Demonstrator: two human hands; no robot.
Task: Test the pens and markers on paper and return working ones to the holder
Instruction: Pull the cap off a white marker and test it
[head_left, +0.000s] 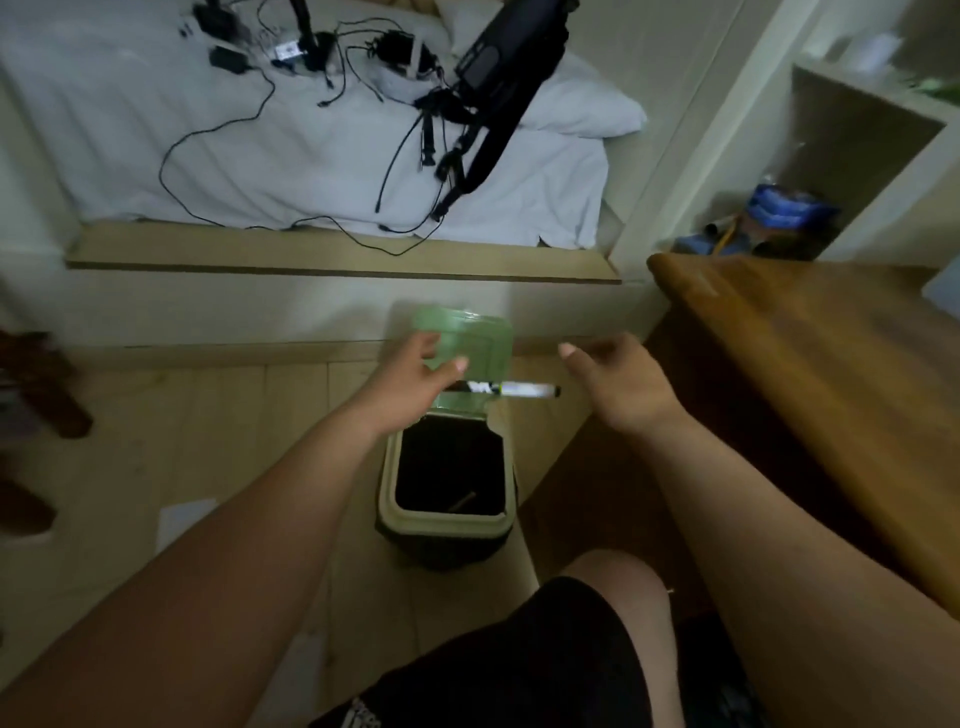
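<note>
White marker lies crosswise under left hand fingers, loosely pinched; right hand spread.

Bare forearms and hands; black shorts with white print.

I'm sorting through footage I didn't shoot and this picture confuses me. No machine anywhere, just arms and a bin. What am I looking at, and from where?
There is no machine: the camera is worn on a person's head and looks down at their own two bare arms. The left hand holds a marker level above a small green bin on the floor, whose lid stands open. The right hand is open and holds nothing. A wooden table edge is on the right. At the top lies a bed with white sheets, with black cables and camera gear on it. The picture is blurred, so I cannot read the marker's label.
</note>
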